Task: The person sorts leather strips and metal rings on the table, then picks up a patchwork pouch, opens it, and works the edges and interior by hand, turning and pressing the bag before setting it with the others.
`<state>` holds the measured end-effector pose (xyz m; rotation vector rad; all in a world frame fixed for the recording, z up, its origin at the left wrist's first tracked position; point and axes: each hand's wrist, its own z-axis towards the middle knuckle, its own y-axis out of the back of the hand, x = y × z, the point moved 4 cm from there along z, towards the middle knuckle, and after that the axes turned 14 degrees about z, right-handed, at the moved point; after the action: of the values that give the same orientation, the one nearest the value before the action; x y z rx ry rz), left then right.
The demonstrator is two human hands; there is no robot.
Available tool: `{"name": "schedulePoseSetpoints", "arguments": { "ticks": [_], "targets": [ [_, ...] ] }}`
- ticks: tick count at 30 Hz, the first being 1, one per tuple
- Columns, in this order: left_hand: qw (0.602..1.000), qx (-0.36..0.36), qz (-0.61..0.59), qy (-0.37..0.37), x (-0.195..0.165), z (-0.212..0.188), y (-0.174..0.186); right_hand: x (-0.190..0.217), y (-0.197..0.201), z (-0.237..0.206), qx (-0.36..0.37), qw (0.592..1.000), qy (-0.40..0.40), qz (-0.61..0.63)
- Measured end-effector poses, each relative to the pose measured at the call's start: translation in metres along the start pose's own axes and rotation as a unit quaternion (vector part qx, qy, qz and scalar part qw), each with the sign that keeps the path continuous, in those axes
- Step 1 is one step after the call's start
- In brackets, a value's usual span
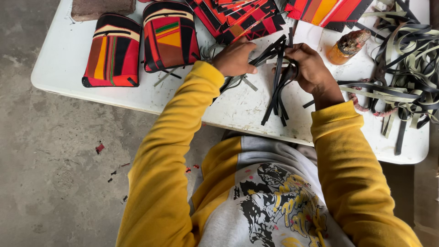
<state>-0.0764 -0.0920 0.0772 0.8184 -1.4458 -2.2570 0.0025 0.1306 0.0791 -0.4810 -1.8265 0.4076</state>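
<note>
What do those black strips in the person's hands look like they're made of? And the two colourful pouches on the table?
The black strips, bunched in the right hand with the left hand pulling at them, look like thin leather or faux leather: flat, limp, slightly glossy, with paler backs. The two pouches appear to be patterned woven fabric in red, orange and black, matte, with dark trim that may be the same material.

Hands and strips at the table's middle
Strips lie on the table between the left hand and right hand; pouches left, strap heap right.
</note>
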Motion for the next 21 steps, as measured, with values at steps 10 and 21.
{"name": "schedulePoseSetpoints", "arguments": {
  "ticks": [10,21],
  "targets": [
    [0.957,-0.014,-0.269,0.109,0.012,0.035,-0.038,0.015,0.009,-0.061,0.014,0.988,0.017,-0.151],
    [0.694,-0.024,-0.71,0.116,-0.05,0.044,0.013,0.071,-0.037,-0.083,0.197,0.944,0.176,0.198]
  ]
}}
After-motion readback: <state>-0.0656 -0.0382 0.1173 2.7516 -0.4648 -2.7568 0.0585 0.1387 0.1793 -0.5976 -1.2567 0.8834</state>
